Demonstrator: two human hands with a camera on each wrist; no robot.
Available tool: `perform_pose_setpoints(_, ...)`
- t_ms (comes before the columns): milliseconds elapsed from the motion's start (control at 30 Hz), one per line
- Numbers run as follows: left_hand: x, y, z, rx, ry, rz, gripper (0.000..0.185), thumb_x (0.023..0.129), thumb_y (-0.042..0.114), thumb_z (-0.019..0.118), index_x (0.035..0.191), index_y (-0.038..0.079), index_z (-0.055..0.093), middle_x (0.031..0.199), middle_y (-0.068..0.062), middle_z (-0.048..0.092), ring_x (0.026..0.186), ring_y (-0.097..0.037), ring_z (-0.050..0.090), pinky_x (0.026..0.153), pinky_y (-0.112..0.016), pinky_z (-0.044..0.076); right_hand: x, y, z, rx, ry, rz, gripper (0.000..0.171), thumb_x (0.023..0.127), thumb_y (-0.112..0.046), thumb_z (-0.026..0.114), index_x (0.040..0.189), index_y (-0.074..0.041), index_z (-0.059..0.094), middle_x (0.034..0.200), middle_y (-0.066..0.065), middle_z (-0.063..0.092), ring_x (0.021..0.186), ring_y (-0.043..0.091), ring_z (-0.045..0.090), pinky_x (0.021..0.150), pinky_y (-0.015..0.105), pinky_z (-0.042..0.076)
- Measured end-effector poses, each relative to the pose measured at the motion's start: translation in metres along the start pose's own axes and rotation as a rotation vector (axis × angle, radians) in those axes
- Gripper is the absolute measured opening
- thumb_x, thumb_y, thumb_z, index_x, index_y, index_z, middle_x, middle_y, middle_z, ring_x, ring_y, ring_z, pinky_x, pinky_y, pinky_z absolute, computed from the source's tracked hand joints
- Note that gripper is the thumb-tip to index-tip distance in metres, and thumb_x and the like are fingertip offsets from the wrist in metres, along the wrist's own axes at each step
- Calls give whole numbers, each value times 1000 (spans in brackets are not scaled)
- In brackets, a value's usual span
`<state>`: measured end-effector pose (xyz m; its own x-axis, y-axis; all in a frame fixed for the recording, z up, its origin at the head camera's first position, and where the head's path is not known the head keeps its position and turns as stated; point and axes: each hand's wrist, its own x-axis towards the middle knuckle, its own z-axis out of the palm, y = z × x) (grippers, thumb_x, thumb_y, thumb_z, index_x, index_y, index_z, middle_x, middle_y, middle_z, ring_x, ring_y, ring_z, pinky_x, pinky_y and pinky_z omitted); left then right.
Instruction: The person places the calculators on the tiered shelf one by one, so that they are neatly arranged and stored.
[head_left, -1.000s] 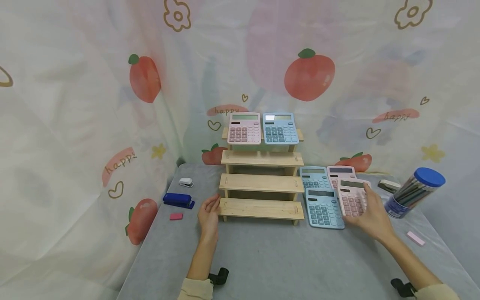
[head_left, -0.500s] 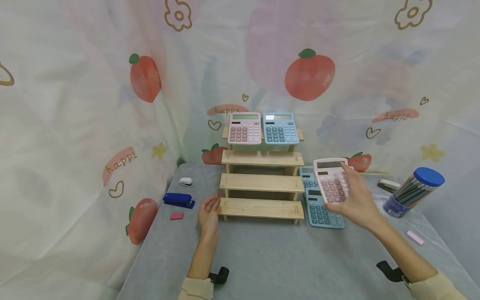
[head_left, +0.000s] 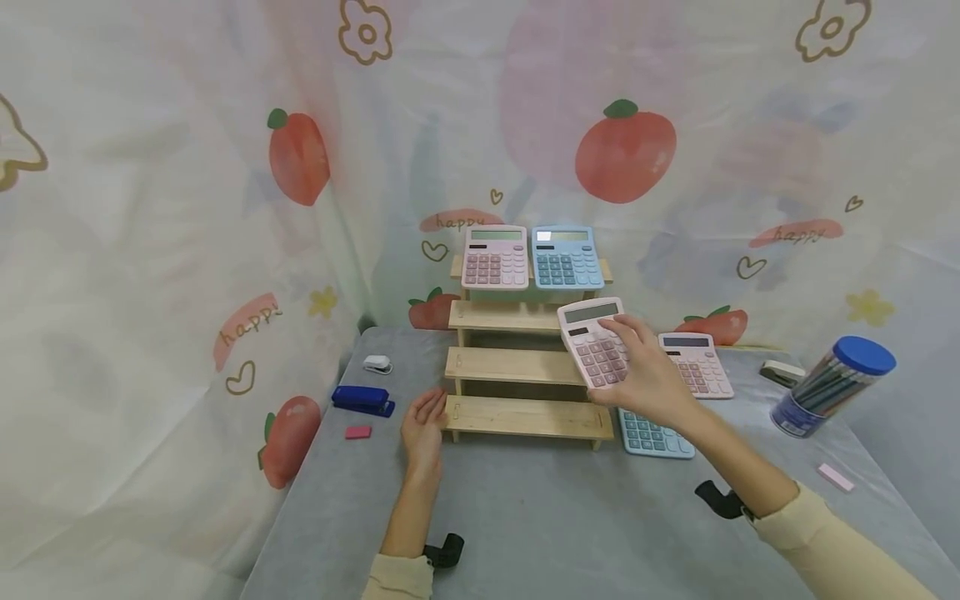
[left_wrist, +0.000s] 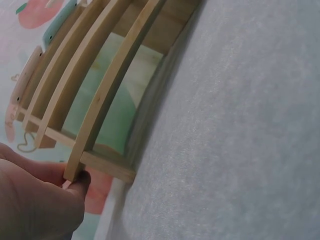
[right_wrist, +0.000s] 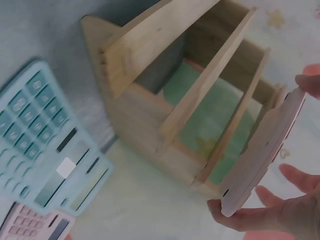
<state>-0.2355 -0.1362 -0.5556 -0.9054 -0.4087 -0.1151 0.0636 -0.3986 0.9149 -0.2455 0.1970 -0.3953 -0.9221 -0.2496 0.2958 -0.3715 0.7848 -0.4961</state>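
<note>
Thumb against wooden shelf end, left-wrist only.

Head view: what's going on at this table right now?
A person's right hand holds a pink calculator in the air in front of the wooden stepped shelf. The left hand rests against the shelf's lower left end. A pink calculator and a blue calculator stand on the top step. One blue and one pink calculator lie on the table.
</note>
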Motion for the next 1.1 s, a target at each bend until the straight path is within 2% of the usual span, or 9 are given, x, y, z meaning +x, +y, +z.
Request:
perform_pose_setpoints(133, 1, -1, 0, 0, 2, 0, 56, 87, -29, 45, 140, -10, 51, 144, -29, 58, 137, -36, 56, 105, -34, 52, 15, -14, 11, 27, -25, 16, 105, 64, -27, 94, 155, -11, 44, 162, 21, 31, 132, 48, 49, 99, 66, 48)
perform_pose_setpoints(367, -1, 0, 0, -1, 0, -3, 57, 92, -25, 47, 147, -10, 40, 148, -29, 55, 139, -37, 53, 115, -48, 42, 38, -34, 30, 28, -32, 22, 104, 60, -26, 93, 153, -11, 47, 159, 20, 34, 129, 45, 51, 103, 62, 48)
perform_pose_setpoints(567, -3, 0, -1, 7, -7, -5, 57, 94, -23, 48, 148, -10, 39, 148, -27, 55, 140, -36, 53, 116, -49, 40, 52, -48, 48, 55, -37, 14, 103, 62, -29, 93, 153, -11, 48, 159, 21, 34, 130, 44, 50, 105, 61, 46)
perform_pose_setpoints(700, -2, 0, -2, 18, 2, -6, 57, 92, -24, 48, 147, -10, 41, 147, -27, 56, 139, -35, 54, 115, -48, 42, 59, -56, 63, 90, -7, 3, 100, 64, -28, 92, 152, -11, 48, 160, 19, 34, 125, 41, 52, 101, 61, 46)
perform_pose_setpoints(900, -5, -1, 0, 14, -8, -4, 59, 90, -26, 45, 147, -9, 42, 148, -29, 54, 140, -38, 52, 117, -49, 40, 68, -68, 86, 110, 47, 6, 94, 69, -32, 92, 150, -10, 51, 160, 18, 34, 133, 41, 46, 108, 68, 33)
perform_pose_setpoints(1100, -4, 0, 1, 12, 2, 0, 59, 90, -26, 44, 146, -9, 43, 148, -28, 55, 140, -36, 53, 117, -48, 40, 79, -86, 106, 70, 113, -13, 87, 73, -39, 93, 145, -7, 56, 157, 18, 39, 136, 45, 43, 102, 66, 39)
